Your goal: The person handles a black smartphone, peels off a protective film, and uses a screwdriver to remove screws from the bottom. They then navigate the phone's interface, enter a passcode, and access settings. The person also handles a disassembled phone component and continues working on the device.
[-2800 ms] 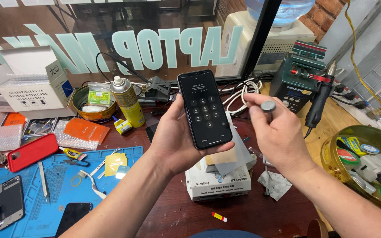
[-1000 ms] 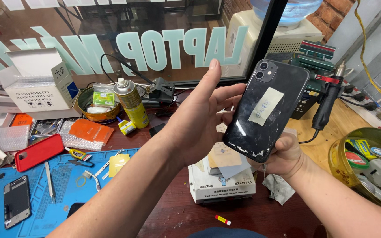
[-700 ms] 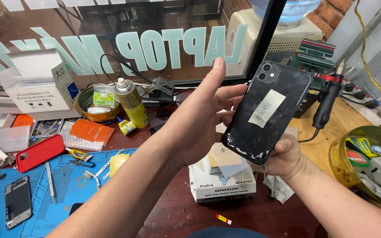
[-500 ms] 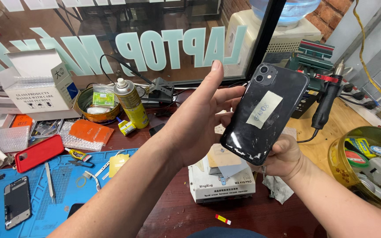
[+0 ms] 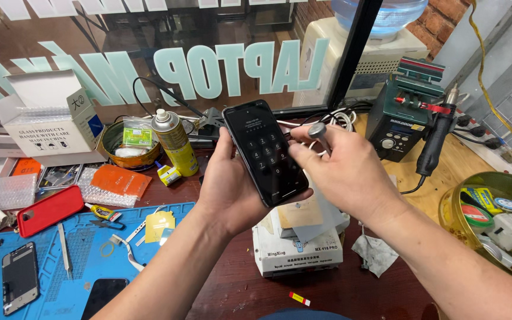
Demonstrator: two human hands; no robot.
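My left hand (image 5: pixel 227 189) holds a black smartphone (image 5: pixel 264 153) upright above the desk, its lit screen with a number keypad facing me. My right hand (image 5: pixel 342 170) is at the phone's right edge, with a small grey round-headed tool (image 5: pixel 317 131) pinched between its fingers. Below both hands lies a white box-shaped device (image 5: pixel 298 249) with a brownish pad on top.
A blue work mat (image 5: pixel 84 261) with phone parts, tweezers and a red phone case (image 5: pixel 48 210) is at the lower left. A spray can (image 5: pixel 174 142), a bowl and a white carton (image 5: pixel 51 121) stand behind it. A green soldering station (image 5: pixel 404 112) and a yellow tub (image 5: pixel 493 222) sit right.
The phone has been turned over: earlier its black back with a sticker faced me, now the lit keypad screen does. My right hand came from beneath it to its right edge.
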